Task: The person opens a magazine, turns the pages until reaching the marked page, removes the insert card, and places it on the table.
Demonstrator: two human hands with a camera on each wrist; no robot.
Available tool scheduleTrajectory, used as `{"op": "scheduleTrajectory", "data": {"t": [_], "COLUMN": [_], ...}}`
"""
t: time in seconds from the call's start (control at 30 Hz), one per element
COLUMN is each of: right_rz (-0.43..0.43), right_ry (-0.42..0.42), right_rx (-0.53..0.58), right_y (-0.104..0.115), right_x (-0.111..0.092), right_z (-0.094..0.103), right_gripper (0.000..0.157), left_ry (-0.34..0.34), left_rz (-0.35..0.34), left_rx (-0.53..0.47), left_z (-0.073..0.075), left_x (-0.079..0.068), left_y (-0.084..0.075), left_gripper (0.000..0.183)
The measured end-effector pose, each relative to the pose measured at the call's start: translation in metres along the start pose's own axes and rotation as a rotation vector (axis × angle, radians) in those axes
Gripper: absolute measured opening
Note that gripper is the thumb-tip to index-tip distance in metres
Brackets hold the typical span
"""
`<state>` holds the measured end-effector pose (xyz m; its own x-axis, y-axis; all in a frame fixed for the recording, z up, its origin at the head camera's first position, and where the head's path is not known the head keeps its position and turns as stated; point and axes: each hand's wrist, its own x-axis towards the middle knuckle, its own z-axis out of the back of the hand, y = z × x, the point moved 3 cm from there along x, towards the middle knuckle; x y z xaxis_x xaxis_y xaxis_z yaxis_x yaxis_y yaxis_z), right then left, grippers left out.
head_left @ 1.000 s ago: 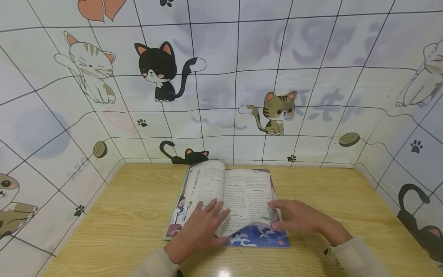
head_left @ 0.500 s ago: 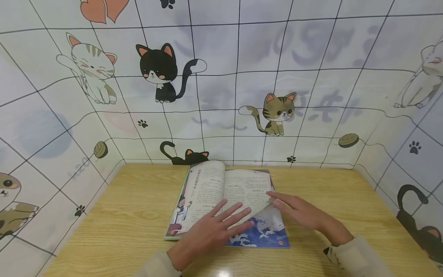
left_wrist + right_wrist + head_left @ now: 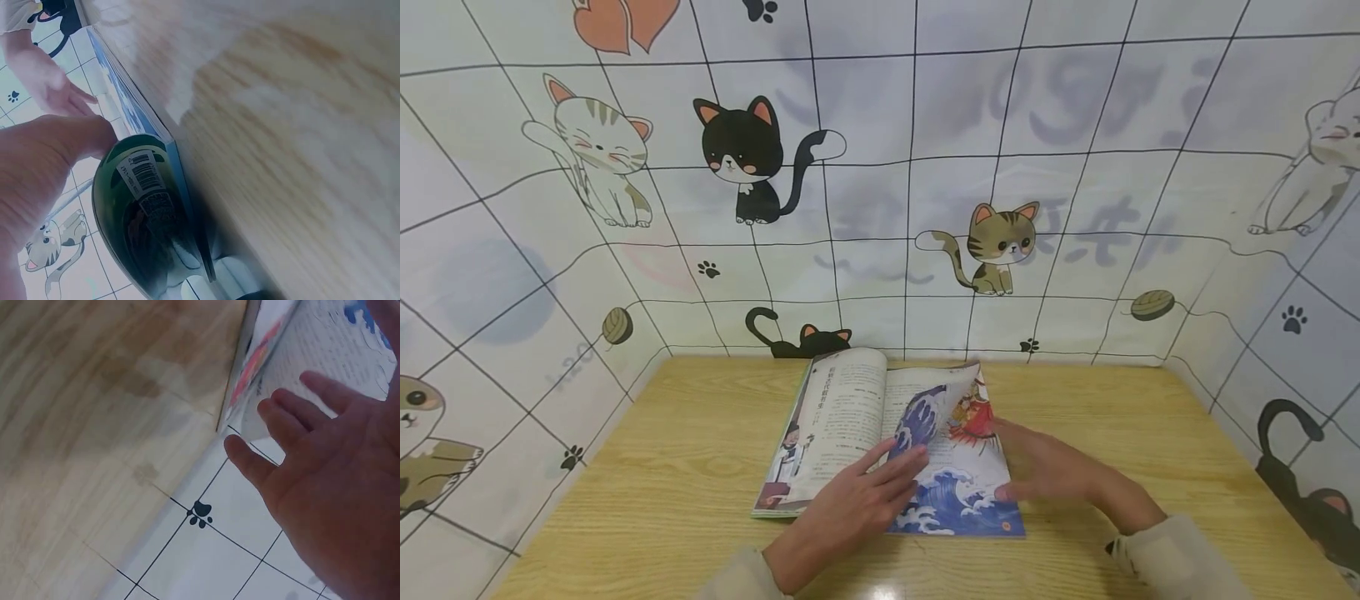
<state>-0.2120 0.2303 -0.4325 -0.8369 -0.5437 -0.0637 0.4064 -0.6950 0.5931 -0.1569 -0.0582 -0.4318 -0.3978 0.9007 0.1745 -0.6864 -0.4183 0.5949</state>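
An illustrated magazine [image 3: 850,400] lies spread on the table, with printed text and blue wave drawings on its pages. One page [image 3: 958,385] stands curled up in mid-turn, its blue-printed underside showing. My left hand [image 3: 861,500] lies across the lower middle of the magazine, fingers extended along the curled page. In the left wrist view, its thumb [image 3: 81,137] is by the magazine's bowed green cover [image 3: 134,206], which carries a barcode. At the right edge, my right hand [image 3: 1052,467] has its fingers spread and grips nothing; the right wrist view shows its palm [image 3: 337,469] near the pages.
The wooden table [image 3: 700,433] extends on both sides of the magazine. Behind it and at both sides rises a white gridded wall covering [image 3: 865,208] with cartoon cats and paw prints. The magazine's top lies close to the back wall.
The right-hand page has lifted and curled leftward, uncovering a red illustration beneath. My left hand moved right onto the pages, then slightly back. My right hand has let the page go.
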Motion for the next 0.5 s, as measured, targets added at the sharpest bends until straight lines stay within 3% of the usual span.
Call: {"op": "scheduleTrajectory", "data": {"t": [0.23,0.5], "right_rz": [0.068,0.083], "right_ry": [0.132,0.131], "right_rx": [-0.078,-0.117], "right_y": [0.002,0.0], "right_x": [-0.002,-0.005], "right_z": [-0.015,-0.018], "right_gripper": [0.098,0.095], "left_ry": [0.054,0.149], "left_rz": [0.007,0.048], "left_rx": [0.016,-0.004], "left_z": [-0.001,-0.003], "left_x": [0.0,0.001], "left_y": [-0.002,0.0], "left_gripper": [0.033,0.024]}}
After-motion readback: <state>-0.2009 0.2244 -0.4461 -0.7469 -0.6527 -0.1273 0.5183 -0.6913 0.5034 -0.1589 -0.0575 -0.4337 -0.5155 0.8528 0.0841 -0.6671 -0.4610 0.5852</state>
